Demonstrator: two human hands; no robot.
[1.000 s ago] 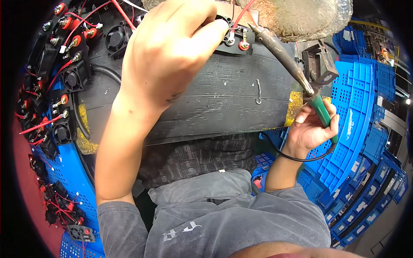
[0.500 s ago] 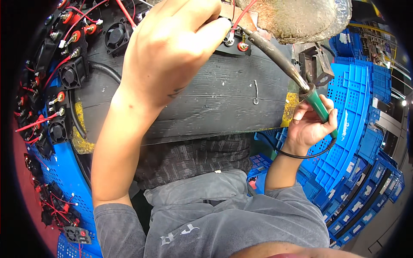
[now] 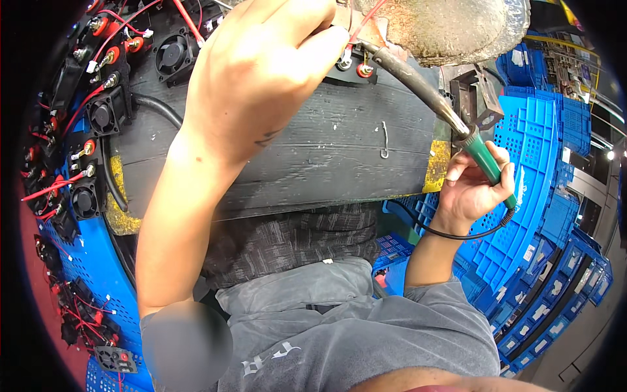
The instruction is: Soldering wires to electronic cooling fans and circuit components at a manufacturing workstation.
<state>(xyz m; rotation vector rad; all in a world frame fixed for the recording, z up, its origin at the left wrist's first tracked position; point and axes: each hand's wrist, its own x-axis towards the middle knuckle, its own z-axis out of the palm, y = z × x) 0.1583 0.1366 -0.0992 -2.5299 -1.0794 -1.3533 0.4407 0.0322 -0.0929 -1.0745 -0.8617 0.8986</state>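
My right hand grips the green handle of a soldering iron, fingers wrapped round it. The iron slants up to the left. Its tip is beside a metal terminal with a red wire, on a small black panel; whether they touch cannot be told. A red-ringed terminal sits close by on this panel. My left hand is closed at the panel's left, thumb and fingers pressed together. What it pinches is hidden behind the hand.
A dark bench with yellow corners bears a small black fan and a bent wire piece. Fans and red-wired terminals crowd the left. A crusty block and a metal bracket stand beyond. Blue crates fill the right.
The whole view has shifted very slightly left. Both hands and the soldering iron keep nearly the same places relative to the panel.
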